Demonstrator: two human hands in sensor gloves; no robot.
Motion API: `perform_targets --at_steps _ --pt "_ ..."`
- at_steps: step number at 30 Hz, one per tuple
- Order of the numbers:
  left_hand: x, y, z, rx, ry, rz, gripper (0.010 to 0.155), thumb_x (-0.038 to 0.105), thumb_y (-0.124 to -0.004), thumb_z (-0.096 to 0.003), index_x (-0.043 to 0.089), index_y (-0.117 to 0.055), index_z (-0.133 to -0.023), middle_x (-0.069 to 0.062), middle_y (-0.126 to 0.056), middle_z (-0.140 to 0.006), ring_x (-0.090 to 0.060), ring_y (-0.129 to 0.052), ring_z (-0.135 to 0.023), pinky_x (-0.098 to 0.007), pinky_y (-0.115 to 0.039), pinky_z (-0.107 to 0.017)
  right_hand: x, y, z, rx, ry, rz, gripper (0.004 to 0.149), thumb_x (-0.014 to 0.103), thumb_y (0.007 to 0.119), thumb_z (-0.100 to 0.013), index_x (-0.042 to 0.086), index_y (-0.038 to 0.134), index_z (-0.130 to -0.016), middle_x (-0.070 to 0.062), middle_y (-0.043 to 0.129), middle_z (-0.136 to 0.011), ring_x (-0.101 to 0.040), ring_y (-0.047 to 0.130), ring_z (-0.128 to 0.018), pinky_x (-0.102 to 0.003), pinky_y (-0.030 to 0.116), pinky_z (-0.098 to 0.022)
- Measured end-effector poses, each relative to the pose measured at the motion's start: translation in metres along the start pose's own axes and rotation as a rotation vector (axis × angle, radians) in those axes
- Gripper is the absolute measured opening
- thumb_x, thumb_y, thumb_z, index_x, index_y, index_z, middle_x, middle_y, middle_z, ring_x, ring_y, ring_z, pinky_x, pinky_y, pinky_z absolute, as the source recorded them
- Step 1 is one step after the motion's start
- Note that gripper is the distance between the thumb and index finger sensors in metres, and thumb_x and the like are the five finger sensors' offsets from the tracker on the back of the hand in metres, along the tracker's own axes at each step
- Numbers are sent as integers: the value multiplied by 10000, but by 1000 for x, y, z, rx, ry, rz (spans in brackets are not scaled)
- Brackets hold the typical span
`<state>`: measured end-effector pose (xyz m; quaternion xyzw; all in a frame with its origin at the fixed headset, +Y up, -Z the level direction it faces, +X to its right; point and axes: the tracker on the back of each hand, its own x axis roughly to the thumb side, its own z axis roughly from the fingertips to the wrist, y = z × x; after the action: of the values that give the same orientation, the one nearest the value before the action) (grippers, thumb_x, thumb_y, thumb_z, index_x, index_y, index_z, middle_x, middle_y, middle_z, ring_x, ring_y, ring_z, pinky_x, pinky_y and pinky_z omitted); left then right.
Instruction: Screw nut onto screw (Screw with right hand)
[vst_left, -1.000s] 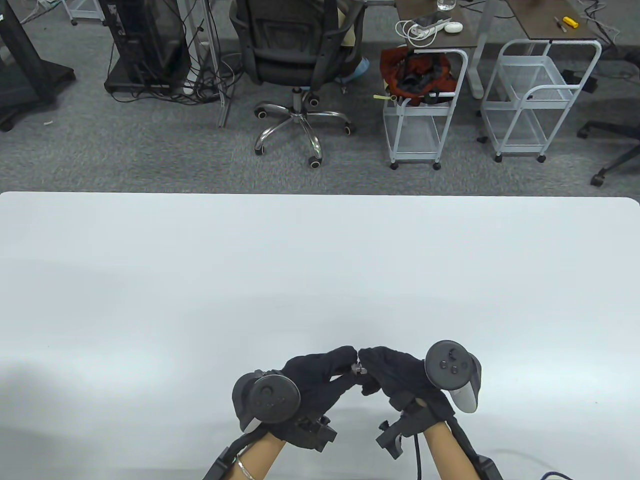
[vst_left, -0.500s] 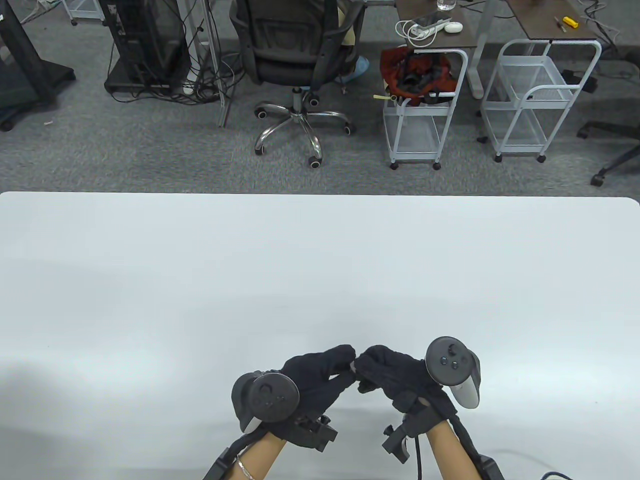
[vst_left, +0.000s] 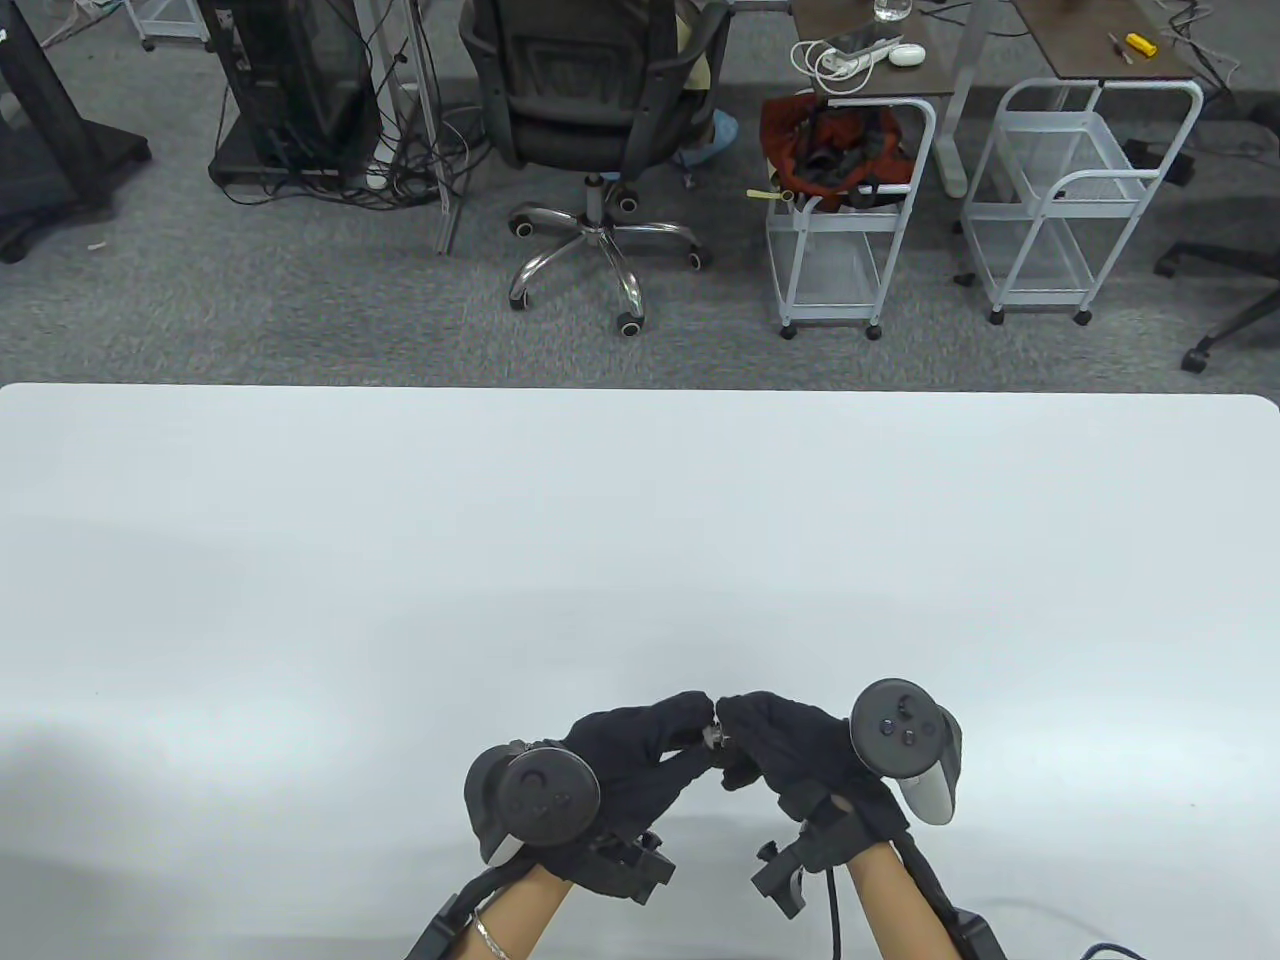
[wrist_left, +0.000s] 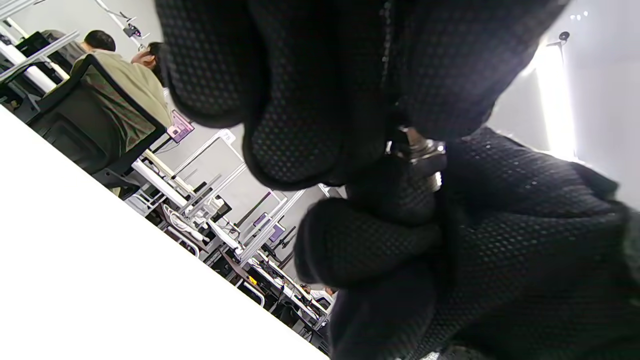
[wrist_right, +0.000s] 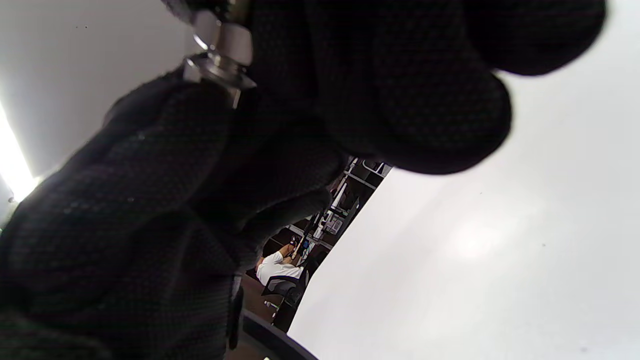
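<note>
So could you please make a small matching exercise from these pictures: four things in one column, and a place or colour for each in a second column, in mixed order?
Things:
1. left hand
2. right hand
3. metal nut and screw
4. table

Descriptions:
A. white, wide surface below the hands
B. silver, pinched between the fingertips of both hands
C. black glove, on the table view's left, bracelet at the wrist
D. black glove, on the table view's right

Pairs: 1-C, 2-D, 3-B, 4-A
</note>
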<state>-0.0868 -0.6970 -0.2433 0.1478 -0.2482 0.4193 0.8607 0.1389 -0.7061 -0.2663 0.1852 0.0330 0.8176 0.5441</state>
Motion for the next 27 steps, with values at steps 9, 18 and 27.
perform_targets --at_steps 9,18,27 --pt "2 0 0 5 -4 -5 439 440 -863 -415 246 -890 -808 85 -1085 -671 -87 -1098 -527 -309 -895 -477 1 0 0 -16 -6 -4 460 381 609 -610 2 868 -639 -234 995 -555 -304 1039 -330 -500 796 -321" --pt "1 1 0 10 -5 -12 438 439 -863 -415 231 -898 -799 84 -1090 -659 -83 -1100 -517 -307 -898 -470 2 1 1 3 -5 2 461 397 624 -608 -1 851 -664 -235 984 -577 -301 1036 -351 -498 794 -333" --pt "2 3 0 18 -19 -27 439 437 -863 -414 231 -897 -800 87 -1089 -662 -82 -1100 -518 -306 -899 -470 5 -1 0 33 -23 28 468 421 645 -605 0 818 -714 -237 958 -640 -306 1029 -414 -500 789 -370"
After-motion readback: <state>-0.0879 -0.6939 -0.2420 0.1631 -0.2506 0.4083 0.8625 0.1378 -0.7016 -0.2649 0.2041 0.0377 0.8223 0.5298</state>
